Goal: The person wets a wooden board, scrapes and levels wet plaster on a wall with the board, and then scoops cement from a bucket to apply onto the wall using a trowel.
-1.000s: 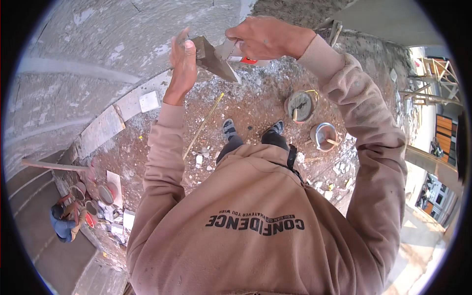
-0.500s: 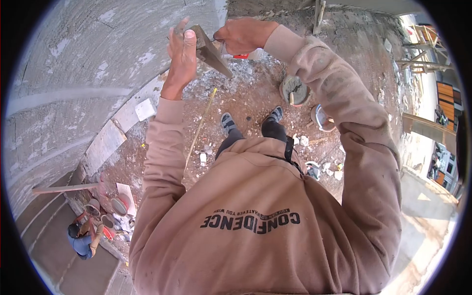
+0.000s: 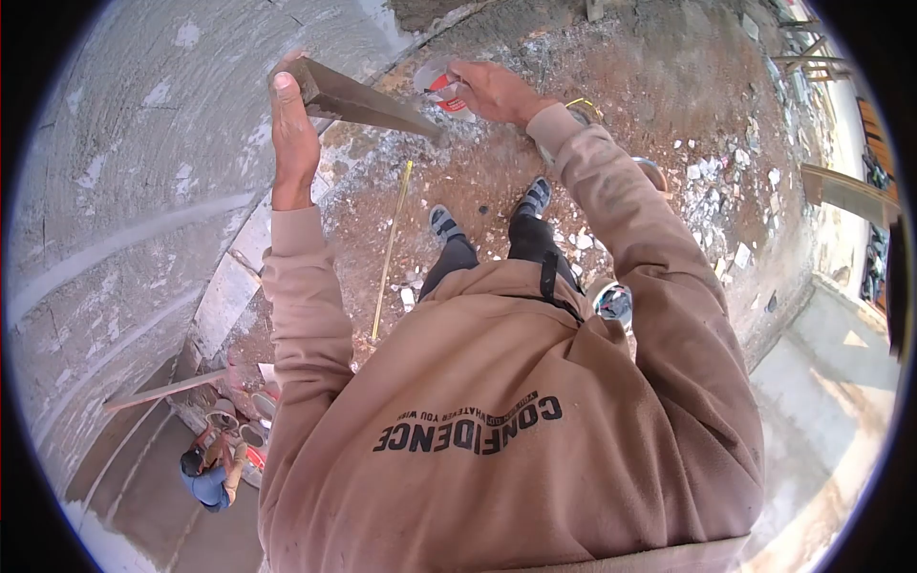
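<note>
At the upper left of the frame, the left hand [image 3: 294, 129] is closed on the near end of a squared grey-brown bar [image 3: 368, 103], its thumb lying against the bar's end face and its other fingers mostly hidden behind. The bar slants from that hand down towards the upper centre of the frame, its far end narrowing in view just left of the right hand [image 3: 497, 91]. The right hand, at upper centre, has its fingers drawn together around a small red, white and grey object [image 3: 445, 88]; exactly what it is cannot be told. A rough plastered wall [image 3: 134, 134] fills the left of the frame, with a pale slab [image 3: 227, 298] along its foot. Below the hands, a thin yellow strip [image 3: 392, 250] lies on the reddish, rubble-strewn ground [image 3: 478, 172], left of two feet in striped sandals [image 3: 535, 198]. A bucket [image 3: 611, 302] stands right of centre, partly covered by the brown sweatshirt [image 3: 535, 372], whose printed word CONFIDENCE appears upside down. White rubble [image 3: 712, 196] is scattered at the upper right. In the lower left, a co-worker in a blue top [image 3: 207, 485] bends beside several containers [image 3: 223, 414], below a slanting plank [image 3: 164, 391]
</note>
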The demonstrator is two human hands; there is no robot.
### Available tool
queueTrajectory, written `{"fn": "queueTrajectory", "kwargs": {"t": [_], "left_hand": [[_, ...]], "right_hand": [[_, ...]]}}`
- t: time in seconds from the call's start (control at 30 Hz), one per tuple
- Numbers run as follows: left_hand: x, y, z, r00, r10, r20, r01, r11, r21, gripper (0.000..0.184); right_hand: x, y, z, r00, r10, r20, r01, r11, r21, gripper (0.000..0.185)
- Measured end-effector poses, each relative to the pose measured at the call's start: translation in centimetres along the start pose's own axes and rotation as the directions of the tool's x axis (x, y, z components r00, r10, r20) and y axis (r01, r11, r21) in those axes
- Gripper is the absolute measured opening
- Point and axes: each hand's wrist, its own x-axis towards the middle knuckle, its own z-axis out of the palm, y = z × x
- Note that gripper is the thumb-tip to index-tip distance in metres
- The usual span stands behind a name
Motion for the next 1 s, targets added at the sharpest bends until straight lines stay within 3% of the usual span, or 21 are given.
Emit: {"fn": "queueTrajectory", "kwargs": {"t": [0.07, 0.2, 0.23, 0.3, 0.37, 0.47, 0.53, 0.57, 0.63, 0.7, 0.77, 1.0], "left_hand": [[0.4, 0.2, 0.7, 0.999, -0.044, -0.017, 0.044, 0.998, -0.038, 0.069], [1.1, 0.5, 2.7, 0.988, -0.110, -0.109, 0.093, 0.984, -0.149, 0.071], [1.4, 0.4, 3.0, 0.988, -0.109, -0.112, 0.089, 0.982, -0.167, 0.073], [2.0, 0.1, 4.0, 0.970, -0.189, -0.153, 0.152, 0.962, -0.229, 0.082], [2.0, 1.4, 6.1, 0.949, -0.231, -0.215, 0.187, 0.960, -0.207, 0.098], [1.9, 2.3, 7.2, 0.940, -0.240, -0.244, 0.197, 0.962, -0.187, 0.105], [2.0, 2.5, 8.2, 0.939, -0.244, -0.242, 0.201, 0.961, -0.190, 0.105], [2.1, 2.5, 8.0, 0.937, -0.232, -0.261, 0.187, 0.964, -0.188, 0.105], [2.5, 2.1, 7.7, 0.940, -0.235, -0.248, 0.183, 0.959, -0.214, 0.105], [3.0, 1.8, 8.1, 0.940, -0.218, -0.264, 0.168, 0.965, -0.199, 0.104], [3.4, 2.6, 9.2, 0.934, -0.229, -0.274, 0.180, 0.965, -0.193, 0.103], [7.1, 0.9, 9.8, 0.943, -0.230, -0.243, 0.167, 0.953, -0.251, 0.094]], "right_hand": [[-5.6, 2.5, 0.2, 0.984, 0.092, -0.155, -0.073, 0.989, 0.126, 0.019], [-19.4, 9.8, 1.9, 0.869, 0.463, -0.178, -0.411, 0.873, 0.264, 0.017], [-23.0, 11.6, 3.0, 0.837, 0.492, -0.239, -0.430, 0.862, 0.269, 0.017], [-31.7, 14.7, 5.1, 0.688, 0.639, -0.343, -0.574, 0.769, 0.281, 0.018], [-38.7, 15.7, 4.9, 0.546, 0.771, -0.328, -0.741, 0.627, 0.242, 0.021], [-45.7, 17.4, 3.6, 0.379, 0.822, -0.425, -0.787, 0.528, 0.319, 0.024], [-49.2, 20.7, 3.2, 0.233, 0.892, -0.387, -0.883, 0.361, 0.301, 0.019], [-50.2, 21.8, 1.8, 0.255, 0.852, -0.458, -0.878, 0.402, 0.258, 0.024], [-50.7, 23.1, -2.4, 0.221, 0.844, -0.489, -0.887, 0.383, 0.260, 0.032], [-52.1, 26.3, -3.4, 0.160, 0.741, -0.652, -0.903, 0.377, 0.207, 0.036], [-51.8, 28.0, -5.0, -0.020, 0.852, -0.523, -0.924, 0.185, 0.335, 0.038], [-45.4, 32.0, -1.3, 0.163, 0.923, -0.349, -0.851, 0.311, 0.423, 0.027]]}}
